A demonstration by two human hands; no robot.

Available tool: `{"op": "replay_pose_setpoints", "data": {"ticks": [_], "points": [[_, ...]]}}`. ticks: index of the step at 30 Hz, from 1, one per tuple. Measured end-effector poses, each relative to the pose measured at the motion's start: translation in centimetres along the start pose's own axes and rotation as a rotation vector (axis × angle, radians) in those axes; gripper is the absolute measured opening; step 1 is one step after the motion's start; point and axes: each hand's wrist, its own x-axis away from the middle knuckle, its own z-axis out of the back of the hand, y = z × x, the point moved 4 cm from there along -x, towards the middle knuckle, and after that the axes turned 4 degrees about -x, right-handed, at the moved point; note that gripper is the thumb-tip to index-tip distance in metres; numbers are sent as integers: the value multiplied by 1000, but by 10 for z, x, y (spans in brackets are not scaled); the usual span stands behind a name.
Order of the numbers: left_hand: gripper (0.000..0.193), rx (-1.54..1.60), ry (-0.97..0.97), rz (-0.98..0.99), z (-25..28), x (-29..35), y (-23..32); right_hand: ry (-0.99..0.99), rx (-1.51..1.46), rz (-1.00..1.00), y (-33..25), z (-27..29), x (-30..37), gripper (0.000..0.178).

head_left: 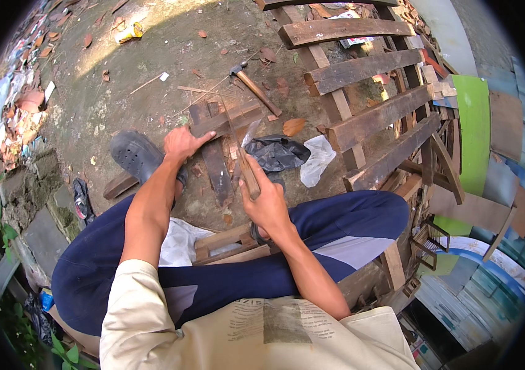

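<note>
My right hand [265,200] is closed round the wooden handle [249,176] of a handsaw. The thin saw blade [230,117] points away from me and crosses a short dark wooden plank [245,115]. My left hand [182,143] grips this plank near its left end, with the thumb stretched along it. Under the plank, another dark board [218,169] lies lengthwise on the ground. The blade's edge against the wood is too fine to make out. A hammer [257,91] with a wooden handle lies just beyond, to the right.
A slatted wooden frame [379,114] stands at the right. Black plastic [276,152] and white plastic [318,161] lie beside the saw. My grey clog [136,154] is by my left hand. Wood pieces [228,242] lie between my legs; a yellow cup [129,32] lies far off.
</note>
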Motion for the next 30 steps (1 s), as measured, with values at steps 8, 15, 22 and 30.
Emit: {"op": "replay_pose_setpoints", "data": {"ticks": [8, 15, 22, 30], "points": [[113, 30, 6, -7, -5, 1, -10, -32, -65, -106, -9, 12, 35, 67], [113, 82, 6, -14, 1, -1, -7, -2, 61, 28, -5, -4, 5, 69], [115, 99, -52, 0, 1, -3, -11, 2, 15, -53, -14, 4, 23, 66], [113, 130, -94, 27, 16, -27, -20, -60, 79, -8, -35, 5, 33, 77]]}}
